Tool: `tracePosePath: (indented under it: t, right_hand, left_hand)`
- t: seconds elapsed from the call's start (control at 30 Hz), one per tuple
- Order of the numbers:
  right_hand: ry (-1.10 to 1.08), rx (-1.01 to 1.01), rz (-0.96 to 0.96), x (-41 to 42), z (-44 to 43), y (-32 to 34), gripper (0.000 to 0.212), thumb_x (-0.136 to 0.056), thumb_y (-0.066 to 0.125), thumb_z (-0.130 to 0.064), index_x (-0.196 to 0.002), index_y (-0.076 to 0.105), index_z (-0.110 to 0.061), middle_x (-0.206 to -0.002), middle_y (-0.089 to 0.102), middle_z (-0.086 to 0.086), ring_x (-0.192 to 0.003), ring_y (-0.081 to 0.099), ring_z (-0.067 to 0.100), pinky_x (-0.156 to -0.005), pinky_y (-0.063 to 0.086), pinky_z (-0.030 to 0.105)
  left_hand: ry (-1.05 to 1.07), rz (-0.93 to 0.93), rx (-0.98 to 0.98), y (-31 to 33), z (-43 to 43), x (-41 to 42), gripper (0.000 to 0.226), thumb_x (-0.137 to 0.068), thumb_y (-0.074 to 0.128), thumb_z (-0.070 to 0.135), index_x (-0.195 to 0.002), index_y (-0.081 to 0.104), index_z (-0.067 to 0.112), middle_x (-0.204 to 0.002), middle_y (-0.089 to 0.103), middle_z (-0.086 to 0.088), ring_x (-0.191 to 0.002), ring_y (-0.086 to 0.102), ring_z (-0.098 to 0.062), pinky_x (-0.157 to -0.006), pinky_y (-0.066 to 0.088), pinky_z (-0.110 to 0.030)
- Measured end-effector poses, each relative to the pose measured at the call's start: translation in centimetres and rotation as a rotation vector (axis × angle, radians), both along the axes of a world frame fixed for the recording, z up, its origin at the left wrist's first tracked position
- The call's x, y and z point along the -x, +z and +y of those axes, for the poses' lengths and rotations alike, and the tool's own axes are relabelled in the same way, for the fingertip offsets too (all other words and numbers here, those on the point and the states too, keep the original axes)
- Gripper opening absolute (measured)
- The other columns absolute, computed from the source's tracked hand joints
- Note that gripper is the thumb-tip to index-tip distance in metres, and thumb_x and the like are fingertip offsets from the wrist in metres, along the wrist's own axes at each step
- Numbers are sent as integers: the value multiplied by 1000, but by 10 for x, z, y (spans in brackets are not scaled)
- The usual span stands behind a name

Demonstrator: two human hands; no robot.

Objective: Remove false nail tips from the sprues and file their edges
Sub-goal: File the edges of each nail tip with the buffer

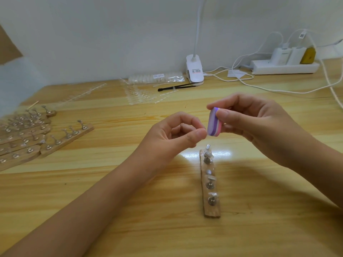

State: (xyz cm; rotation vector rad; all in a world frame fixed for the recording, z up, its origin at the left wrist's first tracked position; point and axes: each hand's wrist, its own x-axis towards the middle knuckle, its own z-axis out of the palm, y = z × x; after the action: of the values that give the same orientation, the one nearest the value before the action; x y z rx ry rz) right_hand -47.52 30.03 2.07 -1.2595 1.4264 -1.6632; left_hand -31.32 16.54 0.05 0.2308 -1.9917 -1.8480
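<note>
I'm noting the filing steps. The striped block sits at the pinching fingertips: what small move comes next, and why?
Probably a short stroke of the striped block, gripped by the right hand, across what the left hand pinches. The block meets the left thumb tip; the nail tip presumably pinched there is too small to see.

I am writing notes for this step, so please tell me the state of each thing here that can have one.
left hand: thumb and forefinger pinched; content too small to see.
right hand: holds the buffer block.
buffer block: upright in the air, beside the left hand.
near wooden stand: lies flat, clear tips on some pegs.
other wooden stands: piled at the left.
power strip: chargers plugged in.
sprues: lying flat, tips attached.
</note>
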Motion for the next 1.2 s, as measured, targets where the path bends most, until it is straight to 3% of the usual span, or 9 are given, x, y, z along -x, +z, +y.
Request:
tracePosePath:
  t: [0.1,0.2,0.43,0.6,0.7,0.93,1.1,1.2]
  right_hand:
    - [65,-47,50,4,2,2,20,-80,75,-28,-98,76,-19,-93,75,5,-84,72,14,-75,56,19]
    - [76,-52,36,4,0,0,24,-77,73,-32,-99,77,-21,-93,75,3,-84,72,13,-75,56,19]
    - [26,-53,-140,13,-4,-5,20,-78,71,-26,-95,78,-20,-87,71,1,-83,69,10,-76,56,21]
    - [28,-73,-149,16,-4,-6,23,-77,73,-29,-97,77,-20,-87,71,2,-84,68,11,-76,56,21]
    - [27,-91,-138,15,-4,-7,23,-77,72,-29,-97,77,-20,-86,71,1,-85,68,13,-75,56,21]
    - [25,-118,-138,14,-6,-9,29,-73,74,-31,-99,76,-18,-85,71,1,-84,68,12,-73,55,21]
    - [31,-130,-132,15,-6,-10,28,-73,74,-33,-98,77,-19,-86,71,0,-85,68,12,-73,55,20]
    - [28,-133,-131,16,-6,-10,29,-72,74,-34,-98,77,-20,-86,71,0,-84,67,12,-73,56,21]
  left_hand:
    - [1,13,-61,-1,-1,1,4,-84,69,26,-85,70,29,-77,64,1,-87,65,-9,-78,51,-18]
    - [33,23,-82,1,-6,-1,9,-83,71,31,-87,69,24,-79,69,3,-81,66,-8,-75,52,-18]
    - [1,-44,164,7,-14,-8,14,-88,67,27,-88,65,12,-73,73,-4,-67,68,-17,-61,53,-21]
    - [-99,-188,387,1,-12,-10,15,-84,75,43,-84,70,29,-56,60,7,-51,52,-5,-55,40,-14]
    - [-104,-181,456,-5,-9,-9,19,-79,74,47,-85,71,29,-56,48,11,-54,41,-8,-55,36,-18]
    - [-50,-90,681,-12,1,-5,14,-81,78,35,-86,74,23,-59,52,11,-53,45,-4,-55,39,-18]
    - [20,-78,918,-10,0,-8,23,-84,67,50,-84,71,27,-58,50,10,-55,47,-5,-52,38,-20]
    - [-23,-152,828,-5,-5,-10,27,-81,66,55,-79,71,28,-61,57,4,-53,49,-6,-51,40,-23]
